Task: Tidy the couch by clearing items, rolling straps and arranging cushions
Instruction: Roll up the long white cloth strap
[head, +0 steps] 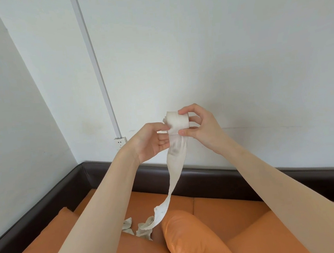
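A cream fabric strap point(177, 122) is partly wound into a roll, held up in front of the wall. My right hand point(200, 127) pinches the roll's right end between thumb and fingers. My left hand point(151, 142) grips the roll's left side with curled fingers. The loose tail point(174, 178) hangs down from the roll and piles in folds on the orange couch seat point(220, 204). An orange cushion point(193, 240) lies on the seat below the hands.
The couch has a dark brown back and armrest point(207, 177) against a white wall. A second orange cushion point(56, 235) leans at the left arm. A wall socket point(120, 142) sits under a white cable duct point(97, 71).
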